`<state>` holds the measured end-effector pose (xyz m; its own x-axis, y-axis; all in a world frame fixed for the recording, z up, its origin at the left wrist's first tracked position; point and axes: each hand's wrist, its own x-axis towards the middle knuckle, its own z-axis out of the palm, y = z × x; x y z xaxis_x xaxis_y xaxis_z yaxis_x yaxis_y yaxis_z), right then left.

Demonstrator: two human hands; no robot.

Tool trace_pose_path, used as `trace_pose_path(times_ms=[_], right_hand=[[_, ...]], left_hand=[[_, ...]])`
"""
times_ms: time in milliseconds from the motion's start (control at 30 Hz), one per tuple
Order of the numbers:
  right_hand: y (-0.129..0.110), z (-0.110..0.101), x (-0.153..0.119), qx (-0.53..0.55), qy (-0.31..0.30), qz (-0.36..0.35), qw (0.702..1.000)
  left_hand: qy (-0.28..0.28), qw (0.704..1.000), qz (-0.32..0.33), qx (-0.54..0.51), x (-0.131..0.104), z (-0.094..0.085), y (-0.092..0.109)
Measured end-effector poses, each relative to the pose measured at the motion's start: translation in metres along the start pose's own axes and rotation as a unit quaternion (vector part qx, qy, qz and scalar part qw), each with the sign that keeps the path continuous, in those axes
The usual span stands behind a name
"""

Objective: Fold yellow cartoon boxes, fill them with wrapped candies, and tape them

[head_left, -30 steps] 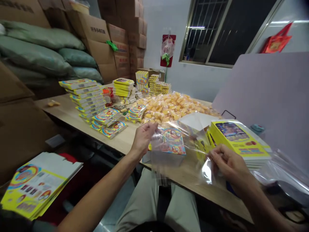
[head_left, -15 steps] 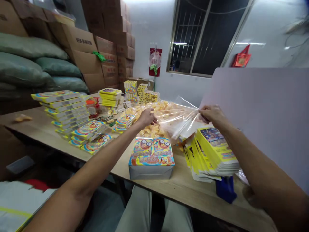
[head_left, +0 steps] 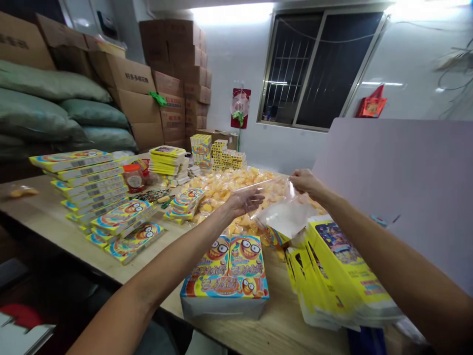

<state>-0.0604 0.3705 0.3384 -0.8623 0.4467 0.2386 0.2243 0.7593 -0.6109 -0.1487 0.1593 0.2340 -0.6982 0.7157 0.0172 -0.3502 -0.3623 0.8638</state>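
Note:
My right hand [head_left: 303, 181] pinches the top edge of a clear plastic bag [head_left: 275, 190] over the table's middle. The fingers of my left hand [head_left: 248, 201] are spread, and the hand seems to be inside or behind the bag's film. Beneath both hands spreads a heap of small wrapped yellow pieces [head_left: 214, 190]. A white and colourful box [head_left: 286, 219] lies tilted at the heap's right side. Nearer me stands an open-faced display box [head_left: 225, 291] with cartoon faces. To its right leans a fanned stack of yellow cartons [head_left: 332, 266].
Flat boxes [head_left: 88, 180] are stacked on the left of the table [head_left: 40, 209], beside a red-lidded jar [head_left: 133, 178]. Yellow boxes [head_left: 201, 150] stand at the back. Green sacks [head_left: 48, 111] and brown cartons [head_left: 138, 93] line the left wall.
My right hand has moved left, drawing the bag's edge nearer my left hand. My left hand has shifted right, and its fingers now lie against the film. The view has tilted up slightly.

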Motion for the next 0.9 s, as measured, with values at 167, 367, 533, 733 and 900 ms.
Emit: trace_pose_path(times_ms=[167, 367, 533, 733, 900], right_hand=[[-0.014, 0.017, 0.014, -0.091, 0.032, 0.015, 0.995], [-0.042, 0.048, 0.019, -0.104, 0.019, 0.02, 0.994], [-0.052, 0.079, 0.012, -0.093, -0.058, 0.0, 0.994], [-0.05, 0.116, 0.005, -0.055, -0.04, -0.052, 0.996], [-0.065, 0.147, 0.006, -0.013, 0.02, -0.093, 0.995]], left_hand=[[-0.058, 0.986, -0.009, -0.155, -0.025, -0.024, 0.022], [0.013, 0.993, -0.015, -0.119, -0.031, -0.045, 0.007], [0.109, 0.992, 0.017, -0.068, -0.021, -0.073, -0.006], [0.148, 0.984, -0.094, -0.043, -0.037, -0.114, 0.0], [-0.01, 0.983, -0.178, -0.05, -0.053, -0.115, 0.002]])
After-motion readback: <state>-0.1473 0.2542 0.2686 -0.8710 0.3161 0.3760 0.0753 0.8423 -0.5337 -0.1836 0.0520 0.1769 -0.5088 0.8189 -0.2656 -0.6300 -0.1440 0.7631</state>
